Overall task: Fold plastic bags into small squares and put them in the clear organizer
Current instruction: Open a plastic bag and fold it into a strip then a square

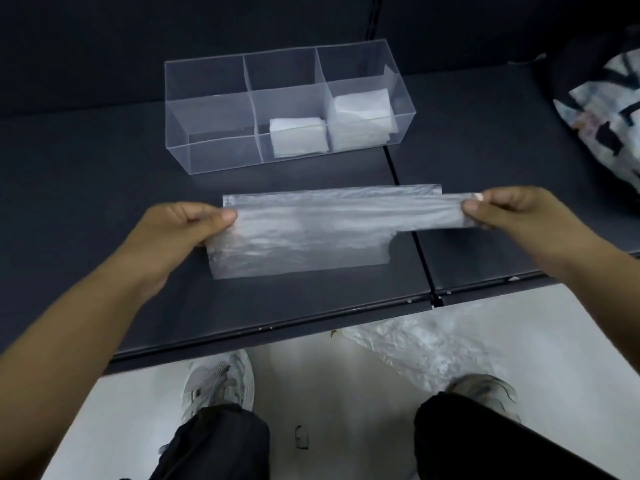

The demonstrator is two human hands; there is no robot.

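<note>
A translucent plastic bag (304, 237), folded lengthwise, stretches before the clear organizer (207, 116). Left hand (180, 226) and right hand (512, 213) pinch its ends; their fingers (225, 215) cover the corners.

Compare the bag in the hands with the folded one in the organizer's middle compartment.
The held plastic bag is a long strip stretched between left hand and right hand; the folded bag is a small square. The held one looks translucent grey, the folded one opaque white. Both are thin plastic.
</note>
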